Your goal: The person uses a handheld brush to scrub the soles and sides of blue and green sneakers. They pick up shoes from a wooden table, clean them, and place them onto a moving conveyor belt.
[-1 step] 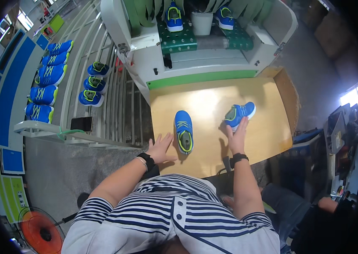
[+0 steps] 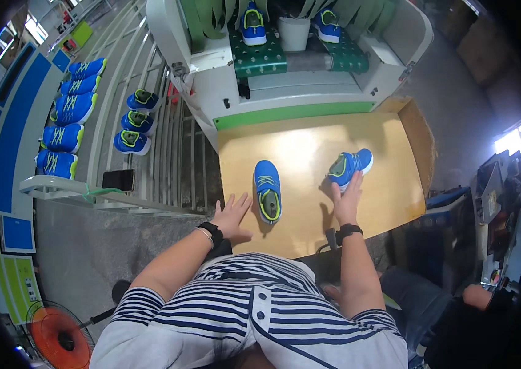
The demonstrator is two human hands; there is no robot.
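Observation:
Two blue sneakers with yellow-green collar trim are on the light wooden board before me. One sneaker [image 2: 266, 175] stands left of the middle, toe pointing away. The other sneaker [image 2: 352, 162], at the right, is turned with its toe to the far right. My left hand [image 2: 232, 218] is spread flat on the board, left of the first sneaker and apart from it. My right hand [image 2: 348, 200] reaches to the near side of the right sneaker, thumb and fingers apart, fingertips at its sole. Whether they press on it is hard to tell.
Beyond the board stands a white machine [image 2: 285, 98] with a green belt [image 2: 260, 63], bearing more blue sneakers and a white cup [image 2: 294, 35]. At left, a metal rack [image 2: 103, 141] carries several sneakers and a phone [image 2: 119, 180]. Lower left is an orange fan [image 2: 60, 338]. Another person's hand [image 2: 477, 297] shows at lower right.

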